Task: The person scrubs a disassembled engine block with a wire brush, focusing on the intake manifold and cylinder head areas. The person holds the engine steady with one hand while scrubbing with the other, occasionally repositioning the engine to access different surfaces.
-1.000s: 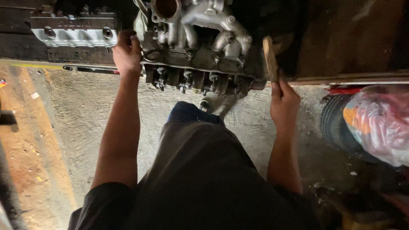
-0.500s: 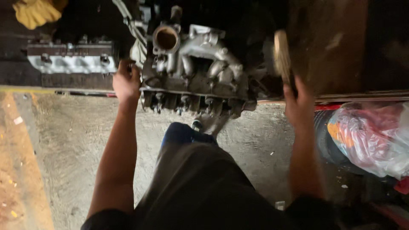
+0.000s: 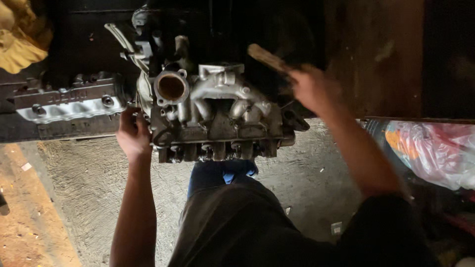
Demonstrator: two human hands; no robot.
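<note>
**Two hands at an engine part, seen from above**

The grey metal engine part (image 3: 217,116), with its round open port and curved runners, sits at the edge of a dark bench (image 3: 64,129), directly in front of the person. The left hand (image 3: 132,136) is closed on the part's left end, its fingertips hidden behind the casting. The right hand (image 3: 312,89) is raised above the part's right end and wrapped round a wooden handle (image 3: 267,58); both are blurred, so the tool's working end cannot be made out. To the left on the bench lies a silver engine cover (image 3: 69,103), partly in shadow. A yellow cloth (image 3: 20,34) is cut off at the upper left corner, a plastic bag (image 3: 435,148) at the right edge. Below lies a rough concrete floor (image 3: 89,188).
</note>
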